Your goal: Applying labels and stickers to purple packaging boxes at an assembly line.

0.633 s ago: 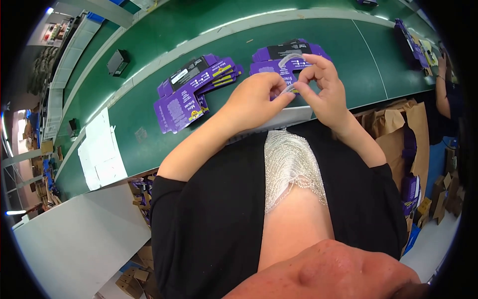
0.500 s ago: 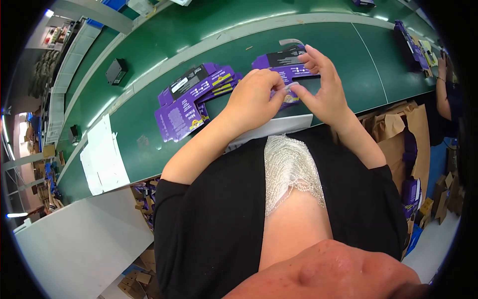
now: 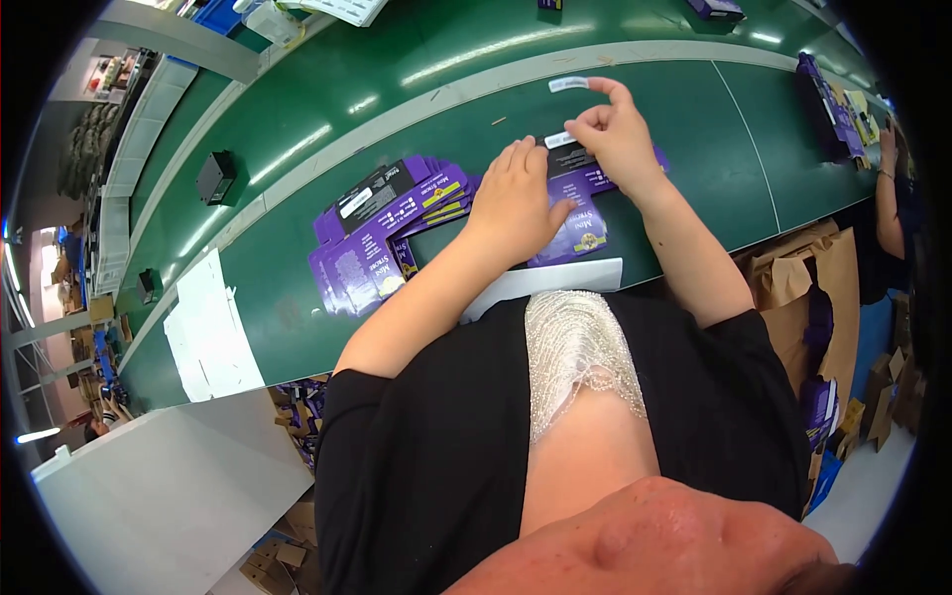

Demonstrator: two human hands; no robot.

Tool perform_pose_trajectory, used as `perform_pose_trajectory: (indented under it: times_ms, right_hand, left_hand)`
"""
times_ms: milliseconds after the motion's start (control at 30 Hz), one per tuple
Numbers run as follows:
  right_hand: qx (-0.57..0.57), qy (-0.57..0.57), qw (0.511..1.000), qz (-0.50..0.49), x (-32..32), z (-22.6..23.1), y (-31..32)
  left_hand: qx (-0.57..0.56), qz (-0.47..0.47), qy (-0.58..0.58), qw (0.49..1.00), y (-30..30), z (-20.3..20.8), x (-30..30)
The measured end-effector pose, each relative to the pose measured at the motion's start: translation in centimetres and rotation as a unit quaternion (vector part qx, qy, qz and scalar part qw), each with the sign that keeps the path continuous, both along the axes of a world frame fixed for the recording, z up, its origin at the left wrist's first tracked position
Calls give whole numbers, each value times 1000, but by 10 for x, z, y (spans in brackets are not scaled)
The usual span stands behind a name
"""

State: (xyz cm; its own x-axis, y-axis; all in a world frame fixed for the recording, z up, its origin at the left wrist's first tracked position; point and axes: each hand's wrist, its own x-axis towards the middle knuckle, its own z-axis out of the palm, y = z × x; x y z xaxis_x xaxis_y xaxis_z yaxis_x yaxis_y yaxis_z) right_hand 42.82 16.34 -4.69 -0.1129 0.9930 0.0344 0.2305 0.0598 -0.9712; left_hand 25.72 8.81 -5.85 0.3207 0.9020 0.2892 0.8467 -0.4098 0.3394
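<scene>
A flattened purple box (image 3: 583, 223) with a black panel lies on the green table before me. My left hand (image 3: 518, 203) rests open on its left side, fingers stretched out toward the far edge. At the black panel, the thumb side of my right hand (image 3: 617, 139) touches a small white label (image 3: 561, 140); whether the label is stuck down cannot be seen. A second white label strip (image 3: 568, 84) hangs off an outstretched fingertip of that hand. Left of my hands lies a stack of similar flat purple boxes (image 3: 369, 223), the top one bearing a white label on its black panel.
White paper (image 3: 545, 282) lies at the table's near edge, and white sheets (image 3: 210, 327) lie at the left. A small black box (image 3: 215, 177) stands at the far left. Purple boxes (image 3: 828, 109) and another person's arm (image 3: 888, 188) are at the right, above a brown paper bag (image 3: 838, 297).
My hands have parted from fingering a small strip above the box. The left now lies flat on the box; the right has moved to the black panel with the label.
</scene>
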Motion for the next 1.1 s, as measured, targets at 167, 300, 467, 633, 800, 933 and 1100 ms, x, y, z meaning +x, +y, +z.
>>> perform_pose_trajectory:
  times_ms: [167,300,467,633,800,933,1100]
  right_hand:
    - [10,-49,999,22,-8,-8,5]
    - [22,-66,997,37,-14,-13,6]
    - [29,-82,995,44,-18,-15,8]
    - [25,-99,994,41,-20,-14,7]
    - [31,-128,990,41,-18,-14,7]
    - [42,-145,988,42,-17,-16,7]
    - [101,-197,974,51,-13,-16,6]
  left_hand:
    - [16,-2,-17,1000,-10,-12,-15]
    - [29,-4,-10,1000,-6,-19,-20]
    - [31,-6,-1,999,-1,-21,-21]
    - [33,-4,6,999,-1,-21,-20]
    - [45,-4,14,999,0,-14,-17]
    - [52,-8,29,998,5,-5,-12]
    - [59,-17,60,996,10,-1,-8]
